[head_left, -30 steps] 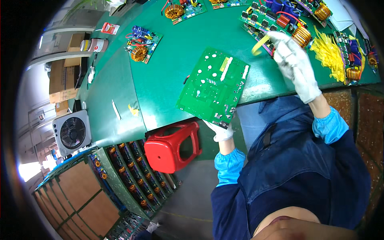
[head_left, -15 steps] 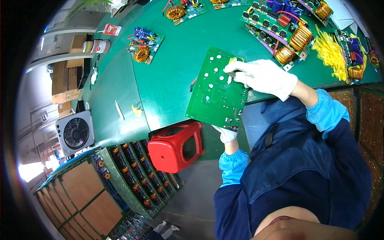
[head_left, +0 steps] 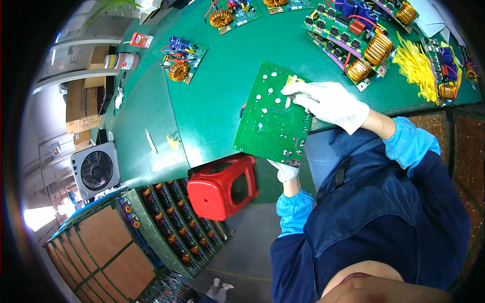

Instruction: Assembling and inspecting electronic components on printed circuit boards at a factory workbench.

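Over the table (head_left: 212, 106) edge, the green circuit board (head_left: 275, 118) sits tilted w/ solder side up, left hand (head_left: 285, 170) gripping its near corner from below. Right hand (head_left: 328, 101), up by the yellow ties (head_left: 417, 65) 1 s ago, has come back and now presses flat on the board's far edge w/ a yellow bit under the fingers, so work looks to have moved from fetching to fitting.

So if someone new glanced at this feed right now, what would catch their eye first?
Probably the large green circuit board at the middle, its bare underside up, held over the near edge of the green table: the gloved left hand grips its near edge and the gloved right hand rests on top. Next, the bright red plastic stool just below the table, and the yellow pile at far right.
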The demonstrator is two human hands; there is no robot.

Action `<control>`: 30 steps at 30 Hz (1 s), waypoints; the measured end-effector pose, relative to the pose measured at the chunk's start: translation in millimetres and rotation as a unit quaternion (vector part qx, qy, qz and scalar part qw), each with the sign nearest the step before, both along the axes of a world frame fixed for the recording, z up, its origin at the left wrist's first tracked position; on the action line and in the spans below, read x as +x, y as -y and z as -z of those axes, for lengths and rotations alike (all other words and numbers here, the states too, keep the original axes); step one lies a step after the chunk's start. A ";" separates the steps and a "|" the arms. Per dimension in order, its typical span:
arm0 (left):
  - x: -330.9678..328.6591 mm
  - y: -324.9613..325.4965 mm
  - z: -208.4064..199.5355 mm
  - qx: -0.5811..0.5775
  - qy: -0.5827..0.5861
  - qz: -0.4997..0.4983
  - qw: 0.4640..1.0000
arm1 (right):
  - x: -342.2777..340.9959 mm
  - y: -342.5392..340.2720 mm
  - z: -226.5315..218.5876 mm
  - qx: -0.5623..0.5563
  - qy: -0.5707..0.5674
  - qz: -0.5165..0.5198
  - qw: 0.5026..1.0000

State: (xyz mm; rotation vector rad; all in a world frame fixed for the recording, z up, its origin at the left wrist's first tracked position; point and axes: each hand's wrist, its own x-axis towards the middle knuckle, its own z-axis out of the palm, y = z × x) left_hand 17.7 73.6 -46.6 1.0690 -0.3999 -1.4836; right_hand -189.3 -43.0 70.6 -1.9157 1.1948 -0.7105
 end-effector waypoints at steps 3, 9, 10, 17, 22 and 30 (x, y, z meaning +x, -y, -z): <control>19.9 2.3 9.6 -0.198 -0.384 0.056 0.900 | 9.7 5.4 -14.0 0.078 0.087 0.015 0.993; -4.9 7.2 -9.3 0.030 -0.074 -0.110 0.991 | -29.7 10.3 -23.5 0.083 0.297 0.101 0.946; -2.4 7.3 -8.2 0.030 -0.074 -0.111 0.991 | -39.8 4.7 -43.2 0.096 0.320 0.104 0.937; -0.7 10.0 -12.5 0.089 -0.031 -0.148 0.984 | -151.6 -38.9 -87.0 -0.268 -0.021 0.359 0.894; -2.3 11.3 -29.1 0.102 -0.082 -0.153 0.980 | -233.4 -82.0 -6.4 -0.135 -0.286 0.424 0.848; 5.1 16.2 -39.5 0.061 -0.040 -0.110 0.991 | -176.1 -92.1 2.4 -0.038 -0.296 0.366 0.882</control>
